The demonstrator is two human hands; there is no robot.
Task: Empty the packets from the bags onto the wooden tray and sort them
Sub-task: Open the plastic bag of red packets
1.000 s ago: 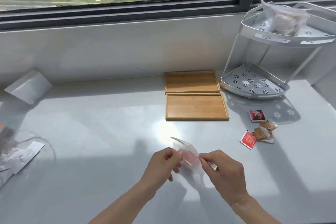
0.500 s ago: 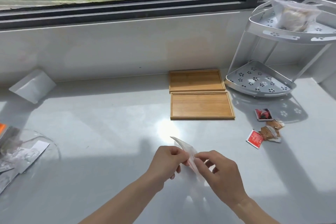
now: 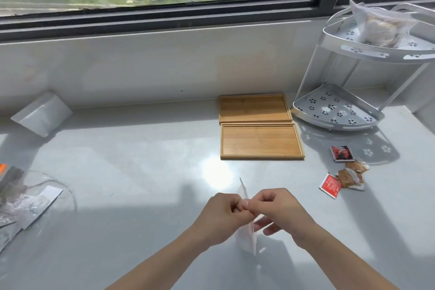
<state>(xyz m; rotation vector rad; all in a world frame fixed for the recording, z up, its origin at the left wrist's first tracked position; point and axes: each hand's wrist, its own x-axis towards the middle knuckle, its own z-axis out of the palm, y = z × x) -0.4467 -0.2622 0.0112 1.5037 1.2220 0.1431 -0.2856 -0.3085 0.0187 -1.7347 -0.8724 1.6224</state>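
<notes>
- A small clear plastic bag (image 3: 246, 236), thin and crinkled, hangs upright between the two hands above the near part of the counter; one pointed corner sticks up behind the knuckles, and the limp lower part drops below them. What it holds cannot be made out.
- The left hand (image 3: 226, 213) has its fingers curled and pinches the bag's upper edge.
- The right hand (image 3: 280, 212) pinches the same edge with thumb and forefinger, touching the left hand; its lower fingers reach out loosely under the bag.
- Two shallow rectangular wooden trays, honey-coloured with a fine grain and low rims, lie side by side beyond the hands: the near tray (image 3: 261, 142) and the far tray (image 3: 254, 108) against the wall.
- To the right, loose square packets sit on the counter: a red and black packet (image 3: 341, 153), a red packet (image 3: 330, 185) and crumpled brown packets (image 3: 351, 175) in a cluster.
- A white perforated metal corner rack (image 3: 339, 110) stands at the right, with a knotted clear bag (image 3: 379, 26) on its upper shelf.
- The counter (image 3: 131, 172) is smooth, glossy and pale grey.
- More clear plastic and paper wrappers (image 3: 28, 202) lie at the left edge.
</notes>
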